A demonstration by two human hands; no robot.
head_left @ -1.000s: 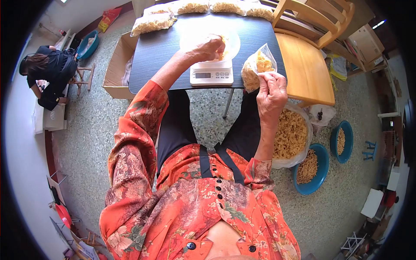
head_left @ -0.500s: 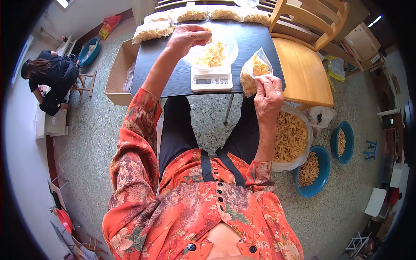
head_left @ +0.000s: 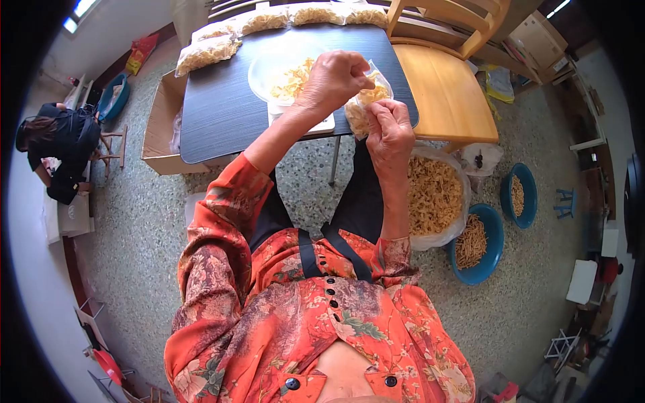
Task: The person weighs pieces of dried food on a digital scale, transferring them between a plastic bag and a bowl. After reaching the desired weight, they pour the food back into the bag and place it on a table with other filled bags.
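My left hand (head_left: 334, 82) is closed in a pinch at the mouth of a clear plastic bag (head_left: 356, 117); whatever its fingers hold is hidden. Yellowish dried pieces partly fill that bag, which stands at the table's near right edge. Its upper rim is gripped by my right hand (head_left: 390, 126). Under my left forearm, a translucent bowl (head_left: 259, 67) with a pile of yellow dried flakes (head_left: 292, 82) rests on a white kitchen scale (head_left: 325, 126). The wrist covers the scale's display.
Filled bags (head_left: 265, 21) line the dark table's (head_left: 222, 111) far edge. A wooden chair (head_left: 443, 94) adjoins it. Right of my legs are a large sack of flakes (head_left: 433, 195) and blue basins (head_left: 494, 258). A cardboard box (head_left: 160, 124) and a seated person (head_left: 64, 144) are to the left.
My left hand has moved right, from above the bowl to the bag's mouth. My right hand still holds the bag. The whole view has shifted slightly.
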